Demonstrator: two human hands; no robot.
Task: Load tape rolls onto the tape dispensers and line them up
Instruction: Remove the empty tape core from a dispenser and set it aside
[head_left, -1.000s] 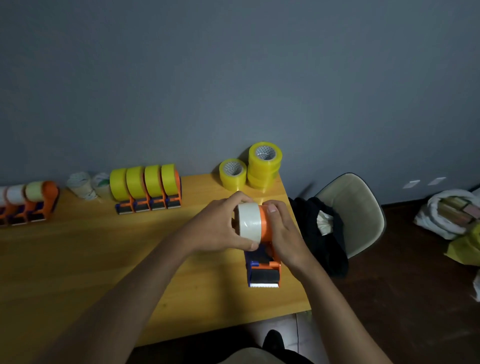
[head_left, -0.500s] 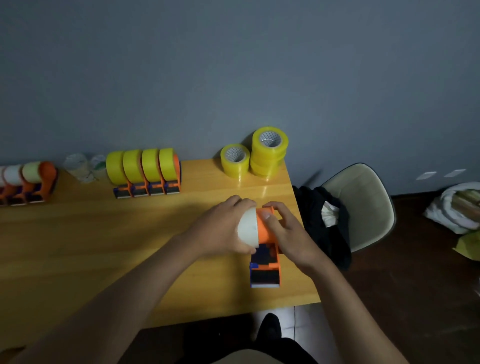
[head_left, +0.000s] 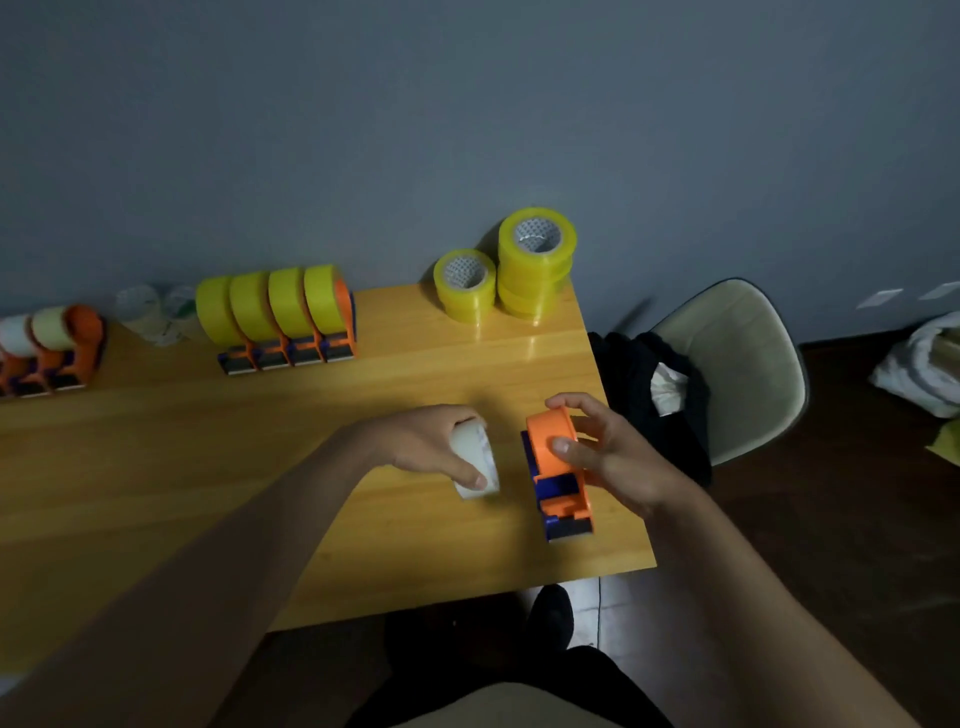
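Wooden table (head_left: 156, 467) along grey wall. Four yellow-loaded dispensers (head_left: 283, 322) lined up at back edge; loose yellow rolls (head_left: 511, 270) stacked at far right corner. Orange dispenser (head_left: 558, 470) near right table edge, right hand (head_left: 608, 457) curled round its hub. Just left, apart from it, left hand (head_left: 431, 447) grips white tape roll (head_left: 475, 462), fingers wrapped round it.

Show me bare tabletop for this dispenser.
Bare wood lies between the four loaded yellow dispensers and the left hand. Also the back strip between that row and the spare yellow rolls. Crowded: far left dispensers.
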